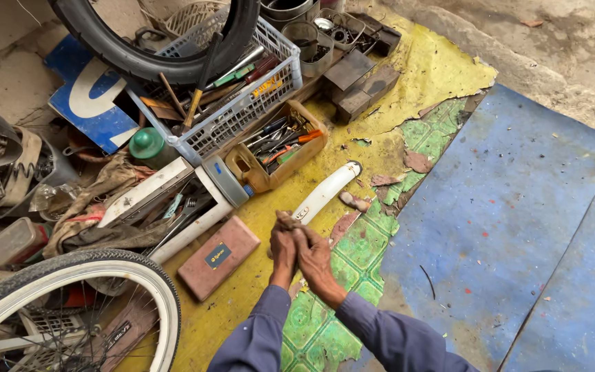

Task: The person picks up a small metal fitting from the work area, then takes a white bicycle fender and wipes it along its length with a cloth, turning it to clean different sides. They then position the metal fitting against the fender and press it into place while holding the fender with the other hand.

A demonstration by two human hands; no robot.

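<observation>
My left hand [282,249] and my right hand [316,258] are pressed together in front of me, fingers closed around a small brown piece [286,220] that sticks out above them; its kind is too small to tell. Both arms wear dark blue sleeves. Just beyond the hands a white bicycle mudguard [325,191] lies on the yellow floor sheet [421,76], not touched by either hand.
A tan box of screwdrivers and pliers [248,169] and a white mesh basket of tools [242,114] stand further back. A flat brown case [218,256] lies to the left. A white-rimmed bicycle wheel [70,272] is at lower left, a black tyre [153,63] at top. Blue mats [518,220] lie right.
</observation>
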